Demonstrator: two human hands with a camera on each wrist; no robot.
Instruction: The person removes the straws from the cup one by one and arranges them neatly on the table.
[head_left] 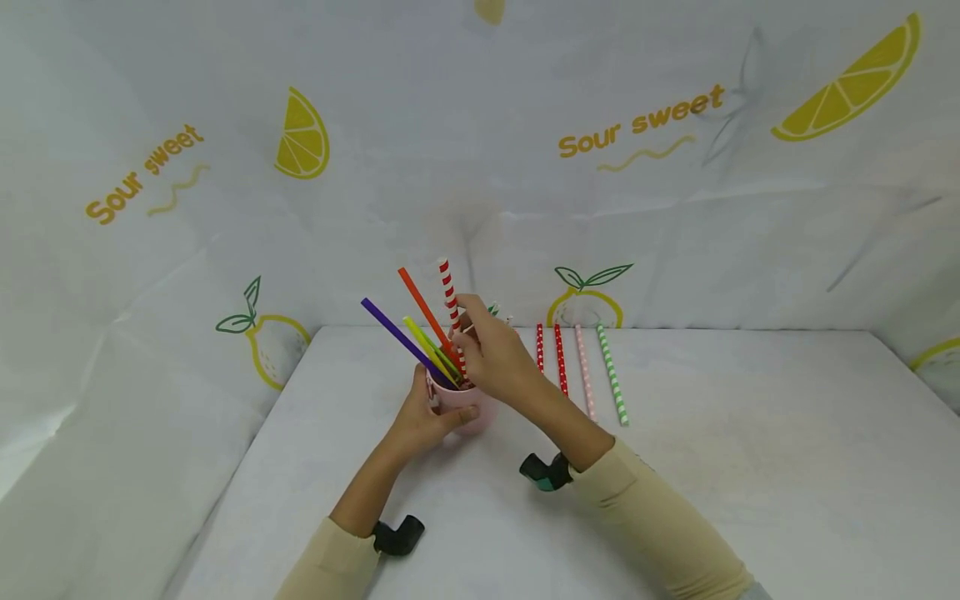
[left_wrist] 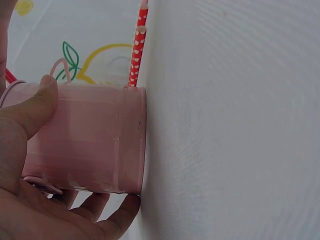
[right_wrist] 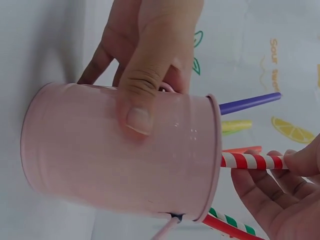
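Note:
A small pink pail stands on the white table with several straws leaning out of its mouth. My left hand grips its side, thumb in front and fingers around the back. Between thumb and fingers, my right hand pinches a red-and-white striped straw, whose lower end is inside the pail. Purple, yellow and orange-red straws lean out to the left. In the right wrist view, a green-and-white striped straw and a red straw show at the opposite rim.
Right of the pail, a row of straws lies on the table: two red dotted ones, a pink one and a green-and-white striped one. A white lemon-print sheet hangs behind the table.

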